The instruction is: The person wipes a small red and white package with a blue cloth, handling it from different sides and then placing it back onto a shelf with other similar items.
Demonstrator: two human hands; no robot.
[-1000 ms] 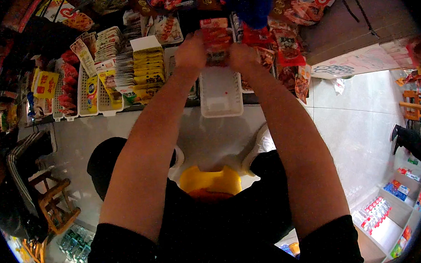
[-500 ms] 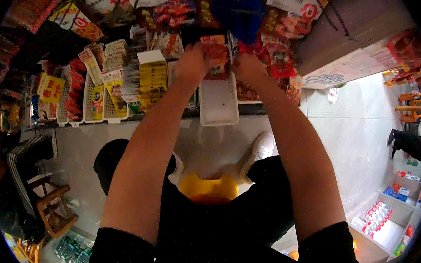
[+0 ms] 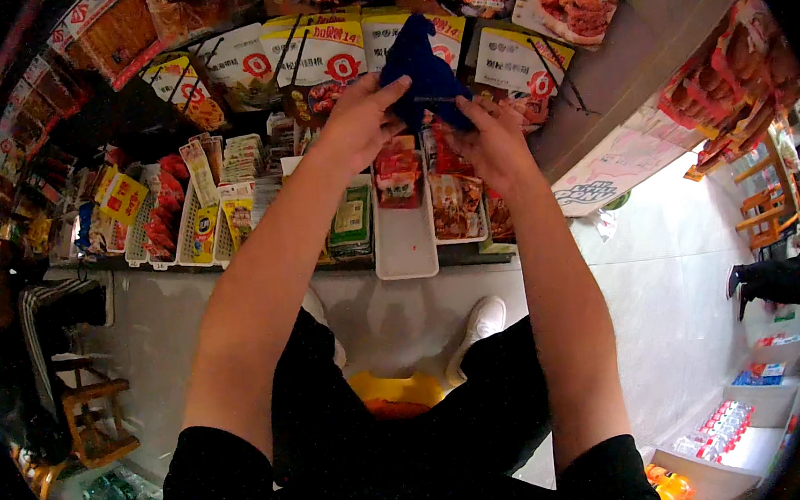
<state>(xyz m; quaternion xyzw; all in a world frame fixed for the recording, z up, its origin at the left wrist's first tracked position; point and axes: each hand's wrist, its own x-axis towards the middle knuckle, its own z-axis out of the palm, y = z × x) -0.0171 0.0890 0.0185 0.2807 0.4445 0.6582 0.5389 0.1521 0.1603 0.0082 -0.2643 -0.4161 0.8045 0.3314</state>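
Observation:
A crumpled blue cloth (image 3: 423,69) is between my hands, in front of the hanging packets. My left hand (image 3: 362,126) closes on its left edge, thumb against the fabric. On the cloth's lower right edge my right hand (image 3: 496,137) has its fingers pinched. Below them is a narrow white plastic basket (image 3: 406,245); its near part is bare, and red snack packets (image 3: 398,173) lie at its far end. More reddish-brown packets (image 3: 458,206) fill the basket just to the right. Folds of cloth and my own fingers hide part of each grip.
White baskets (image 3: 198,252) of small snack packs line the shelf to the left. Large packets (image 3: 319,59) hang behind the cloth. On the right stands a printed panel (image 3: 614,163). A yellow object (image 3: 397,388) is between my legs. A wooden stool (image 3: 94,415) stands at left, near another person's leg (image 3: 44,325).
Both hands have left the red packets in the white basket and moved up to the blue cloth, now held between them. The whole view has shifted, showing more of the hanging packets.

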